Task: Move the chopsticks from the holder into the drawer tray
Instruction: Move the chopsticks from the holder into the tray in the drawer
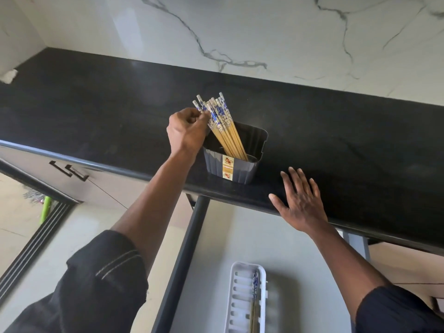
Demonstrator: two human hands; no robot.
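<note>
A dark grey ribbed holder [234, 162] stands on the black counter [336, 145], close to its front edge, with a yellow and white label down its near face. A bunch of chopsticks [224, 127] leans out of it toward the left, bamboo shafts below and blue and white patterned tops above, fanned apart at the upper ends.

The left hand [186, 131] has reached up from the lower left and is pinching the patterned top of one or two chopsticks on the left side of the bunch, fingers curled against thumb. Whether it grips one stick or two I cannot tell. The rest of the sticks rest loose in the holder.

The right hand [300, 200] lies open and flat on the front edge of the counter, to the right of the holder and apart from it, fingers spread, holding nothing.

Below the counter the drawer [240, 231] is pulled out, pale grey inside with a dark left rim. A white slotted tray [247, 299] lies in it near the bottom of the view, and at least one chopstick [254, 294] lies along its right side, patterned end toward the counter.

Both arms wear dark sleeves pushed back from the wrists. A white marbled wall [240, 32] rises behind the counter.
</note>
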